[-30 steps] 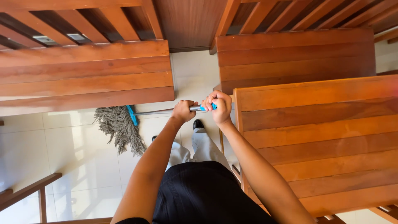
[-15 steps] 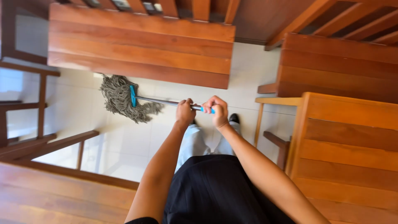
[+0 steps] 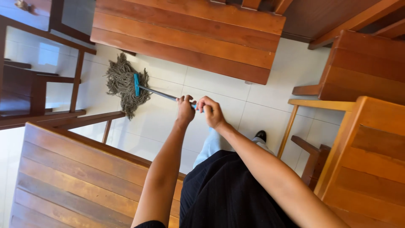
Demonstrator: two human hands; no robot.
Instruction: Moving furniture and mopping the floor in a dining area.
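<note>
While slatted wooden tables (image 3: 185, 38) crowd a pale tiled floor (image 3: 261, 105), a person stands in the narrow aisle between them and works a mop. A second table (image 3: 80, 177) fills the lower left and a third (image 3: 371, 143) the right, with chair frames (image 3: 42, 84) along the left edge. The person's dark apron (image 3: 228, 194) and one black shoe (image 3: 261, 135) show below the arms. The mop head (image 3: 123, 84), a grey string bundle on a blue clamp, lies flat on the tiles just beside the far table's edge, its metal handle (image 3: 158, 93) slanting back toward the body. The left hand (image 3: 185, 110) is closed round the handle, and the right hand (image 3: 211, 112) is wrapped round it just behind, the two almost touching. Good mopping here seems to call for keeping the strings spread flat, using short strokes, and steering the handle clear of the table legs and chair rails on either side.
</note>
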